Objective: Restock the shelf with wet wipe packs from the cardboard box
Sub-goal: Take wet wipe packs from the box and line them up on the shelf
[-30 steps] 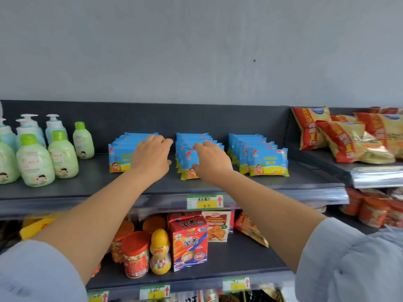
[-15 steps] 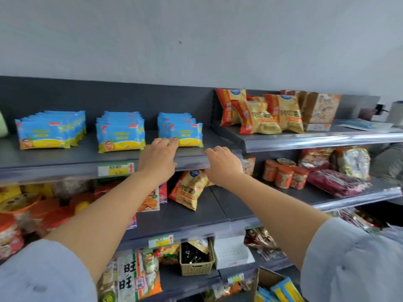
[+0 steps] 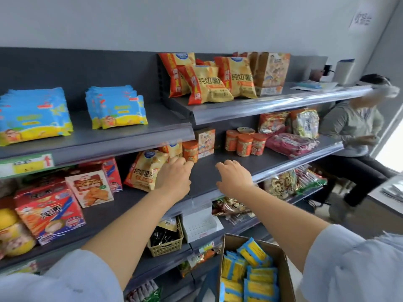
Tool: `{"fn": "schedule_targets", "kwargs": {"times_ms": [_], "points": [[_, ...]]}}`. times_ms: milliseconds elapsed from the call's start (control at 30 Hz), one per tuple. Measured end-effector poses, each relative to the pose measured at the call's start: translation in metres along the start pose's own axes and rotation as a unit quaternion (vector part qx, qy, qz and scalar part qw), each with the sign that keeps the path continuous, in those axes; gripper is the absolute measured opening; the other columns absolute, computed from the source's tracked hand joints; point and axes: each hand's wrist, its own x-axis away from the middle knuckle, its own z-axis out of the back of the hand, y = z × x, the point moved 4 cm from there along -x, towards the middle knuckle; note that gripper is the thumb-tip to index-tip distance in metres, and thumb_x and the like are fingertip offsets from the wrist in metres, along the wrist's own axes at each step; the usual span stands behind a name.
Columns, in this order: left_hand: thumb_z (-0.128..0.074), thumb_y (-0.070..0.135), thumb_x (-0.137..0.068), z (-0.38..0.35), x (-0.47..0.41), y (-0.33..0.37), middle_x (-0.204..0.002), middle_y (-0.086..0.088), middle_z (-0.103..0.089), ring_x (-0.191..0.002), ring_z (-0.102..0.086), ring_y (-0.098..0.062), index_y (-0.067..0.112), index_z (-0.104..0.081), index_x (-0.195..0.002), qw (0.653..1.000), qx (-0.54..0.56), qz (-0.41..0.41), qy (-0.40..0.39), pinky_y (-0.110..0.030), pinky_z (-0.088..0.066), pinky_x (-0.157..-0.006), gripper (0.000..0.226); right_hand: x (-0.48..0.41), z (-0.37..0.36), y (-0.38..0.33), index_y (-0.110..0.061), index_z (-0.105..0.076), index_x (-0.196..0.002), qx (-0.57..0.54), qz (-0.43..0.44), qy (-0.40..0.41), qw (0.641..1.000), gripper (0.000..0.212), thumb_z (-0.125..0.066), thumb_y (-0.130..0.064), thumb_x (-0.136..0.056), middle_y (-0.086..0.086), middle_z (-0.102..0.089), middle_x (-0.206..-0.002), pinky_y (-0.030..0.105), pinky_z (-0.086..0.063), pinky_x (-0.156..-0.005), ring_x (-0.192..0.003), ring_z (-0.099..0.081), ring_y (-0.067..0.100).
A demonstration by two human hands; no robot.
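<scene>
Blue and yellow wet wipe packs stand in rows on the dark top shelf (image 3: 122, 138), one row at the left edge (image 3: 32, 118) and another beside it (image 3: 117, 110). An open cardboard box (image 3: 285, 271) at the bottom right holds several more wet wipe packs (image 3: 250, 273). My left hand (image 3: 174, 177) and my right hand (image 3: 234, 177) hover empty in front of the second shelf, below the wipes and above the box, with fingers loosely bent.
Snack bags (image 3: 209, 83) fill the upper right shelf. Orange cans (image 3: 246, 142), boxes and chip bags sit on the second shelf. A woven basket (image 3: 168, 243) stands lower down. A seated person (image 3: 353, 136) is at the right end of the shelving.
Both hands have left the wipe rows on the top shelf and dropped down and right to the second shelf level. The view has swung right and down, bringing the cardboard box into sight.
</scene>
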Motion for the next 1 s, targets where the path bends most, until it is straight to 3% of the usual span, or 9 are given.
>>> {"fn": "schedule_targets", "kwargs": {"times_ms": [433, 667, 900, 1000], "points": [[-0.057, 0.014, -0.09, -0.141, -0.025, 0.094, -0.123, -0.001, -0.053, -0.119, -0.044, -0.023, 0.017, -0.051, -0.122, 0.987, 0.066, -0.07, -0.127, -0.035, -0.044, -0.089, 0.032, 0.023, -0.12, 0.109, -0.018, -0.049, -0.128, -0.002, -0.082, -0.122, 0.989, 0.038, -0.057, -0.025, -0.092, 0.006, -0.051, -0.126, 0.038, -0.047, -0.087, -0.121, -0.044, 0.026], [-0.054, 0.011, -0.089, -0.222, -0.013, 0.143, -0.125, -0.002, -0.051, -0.121, -0.043, -0.023, 0.017, -0.051, -0.126, 0.972, 0.091, -0.044, -0.213, -0.036, -0.043, -0.094, 0.038, 0.035, -0.196, 0.162, -0.018, -0.048, -0.132, -0.027, -0.068, -0.21, 0.975, 0.041, -0.057, -0.026, -0.093, 0.006, -0.05, -0.128, 0.04, -0.049, -0.092, -0.124, -0.042, 0.026], [-0.055, 0.013, -0.09, -0.306, 0.021, 0.187, -0.124, -0.001, -0.051, -0.121, -0.043, -0.023, 0.019, -0.051, -0.126, 0.953, 0.107, 0.014, -0.284, -0.036, -0.046, -0.09, 0.036, 0.059, -0.285, 0.205, -0.016, -0.052, -0.126, -0.046, -0.034, -0.292, 0.955, 0.038, -0.059, -0.026, -0.091, 0.007, -0.054, -0.122, 0.038, -0.047, -0.084, -0.12, -0.045, 0.027], [-0.055, 0.013, -0.092, -0.342, 0.042, 0.201, -0.125, -0.001, -0.051, -0.123, -0.042, -0.022, 0.019, -0.05, -0.128, 0.94, 0.107, 0.027, -0.323, -0.036, -0.046, -0.091, 0.037, 0.075, -0.324, 0.215, -0.018, -0.052, -0.128, -0.044, -0.03, -0.325, 0.944, 0.038, -0.056, -0.027, -0.091, 0.007, -0.055, -0.123, 0.039, -0.049, -0.088, -0.12, -0.045, 0.027]]}}
